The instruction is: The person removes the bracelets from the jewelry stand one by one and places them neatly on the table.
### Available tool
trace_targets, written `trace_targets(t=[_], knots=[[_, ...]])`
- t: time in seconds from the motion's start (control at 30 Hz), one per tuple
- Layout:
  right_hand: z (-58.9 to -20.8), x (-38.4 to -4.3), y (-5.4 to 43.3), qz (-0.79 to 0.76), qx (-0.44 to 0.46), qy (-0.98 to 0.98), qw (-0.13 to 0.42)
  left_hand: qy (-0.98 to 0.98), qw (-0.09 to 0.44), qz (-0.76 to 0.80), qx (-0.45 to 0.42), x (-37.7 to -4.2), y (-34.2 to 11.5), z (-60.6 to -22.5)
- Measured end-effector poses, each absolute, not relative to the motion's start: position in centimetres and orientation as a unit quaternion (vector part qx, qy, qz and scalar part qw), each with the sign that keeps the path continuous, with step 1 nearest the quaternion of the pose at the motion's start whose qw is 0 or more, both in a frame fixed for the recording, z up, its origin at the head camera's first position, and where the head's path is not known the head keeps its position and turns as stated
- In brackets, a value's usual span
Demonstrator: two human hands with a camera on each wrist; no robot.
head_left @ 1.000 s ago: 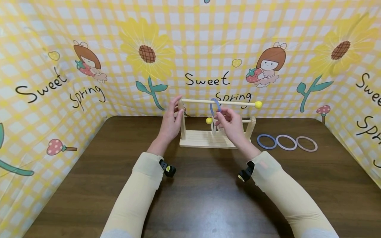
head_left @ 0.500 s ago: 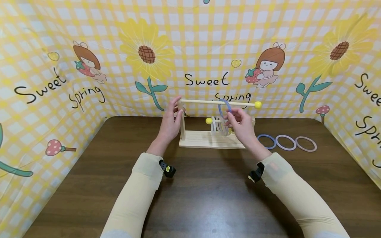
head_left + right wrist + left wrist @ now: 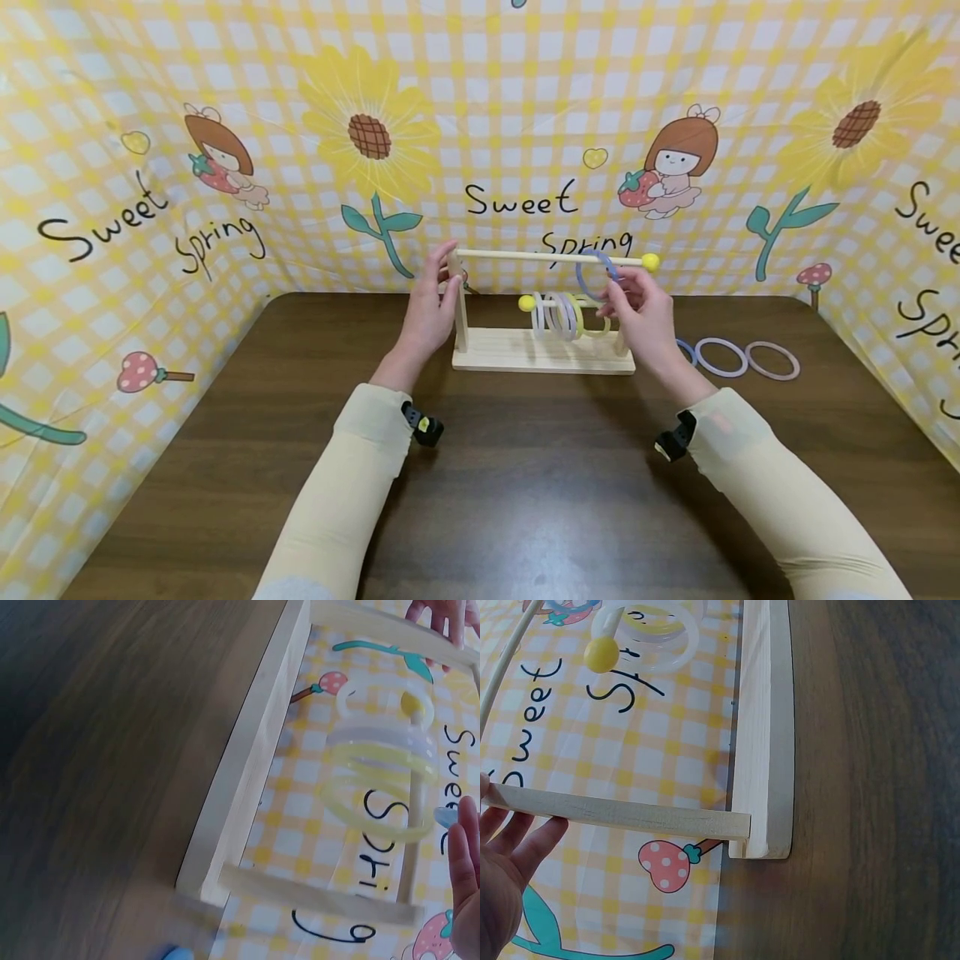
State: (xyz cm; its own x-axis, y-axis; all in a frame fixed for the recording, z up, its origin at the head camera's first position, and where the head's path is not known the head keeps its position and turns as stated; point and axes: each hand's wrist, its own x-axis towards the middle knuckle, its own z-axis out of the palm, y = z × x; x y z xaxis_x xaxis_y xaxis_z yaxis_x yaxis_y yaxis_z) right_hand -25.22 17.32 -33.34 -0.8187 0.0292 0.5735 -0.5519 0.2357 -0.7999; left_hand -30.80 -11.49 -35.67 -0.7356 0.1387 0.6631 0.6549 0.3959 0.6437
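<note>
A wooden stand [image 3: 525, 358] has an upper rod [image 3: 517, 256] tipped with a yellow ball [image 3: 650, 263] on the right. My left hand [image 3: 431, 304] grips its left post [image 3: 630, 815] near the top, thumb in front and fingers behind. Between thumb and fingertips, my right hand [image 3: 643, 315] pinches a blue ring [image 3: 581, 284], which hangs around the upper rod close to that ball. Below, a shorter rod with its own yellow ball [image 3: 527, 303] carries several clear, lilac and yellow rings [image 3: 409, 834]. The right hand hides the right post's upper part.
On the dark wooden table [image 3: 487, 483], to the right of the stand, lie a blue ring partly covered by the right hand, a lilac ring [image 3: 746, 358] and a pinkish ring [image 3: 798, 367]. A yellow checked cloth [image 3: 510, 108] stands behind and at both sides.
My right hand has slid the blue ring rightward along the upper rod, from near its middle towards the yellow ball. The left hand stays on the post.
</note>
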Motion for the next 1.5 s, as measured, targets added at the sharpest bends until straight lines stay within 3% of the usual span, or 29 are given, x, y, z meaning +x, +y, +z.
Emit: trace_targets(t=[0.47, 0.77, 1.5], knots=[[-33.7, -25.1, 19.4, 0.582, 0.165, -0.745, 0.282, -0.799, 0.263, -0.481, -0.246, -30.7, -11.5, -35.6], [-35.9, -27.1, 21.3, 0.588, 0.159, -0.729, 0.311, -0.802, 0.258, -0.480, -0.245, -30.6, -11.4, -35.5], [-35.4, -27.5, 24.4, 0.567, 0.134, -0.732, 0.352, -0.795, 0.259, -0.489, -0.249, -30.6, -11.6, -35.5]])
